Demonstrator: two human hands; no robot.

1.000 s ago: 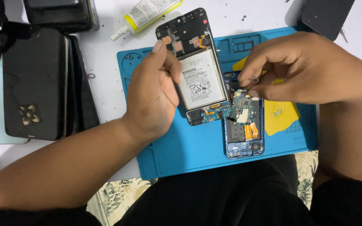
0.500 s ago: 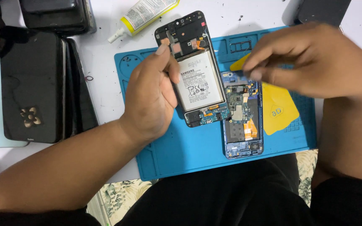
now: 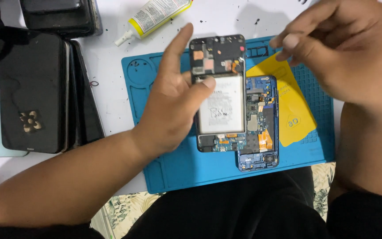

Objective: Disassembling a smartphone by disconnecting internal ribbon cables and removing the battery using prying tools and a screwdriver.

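Head view. Opened black smartphone with white rectangular battery (image 3: 221, 104): laid on the blue silicone repair mat (image 3: 177, 168), centre frame, steadied by the left hand (image 3: 173, 106), thumb pressed on the battery, index finger extended toward 12 o'clock. Blue-framed phone chassis with exposed circuit board (image 3: 259, 128): touching at 3 o'clock. Right hand (image 3: 345, 48): raised at 1 o'clock, fingertips pinched; contents cannot be told. Yellow plastic sheet (image 3: 292, 106): beneath it. White glue tube with yellow label (image 3: 153, 15): at 11 o'clock.
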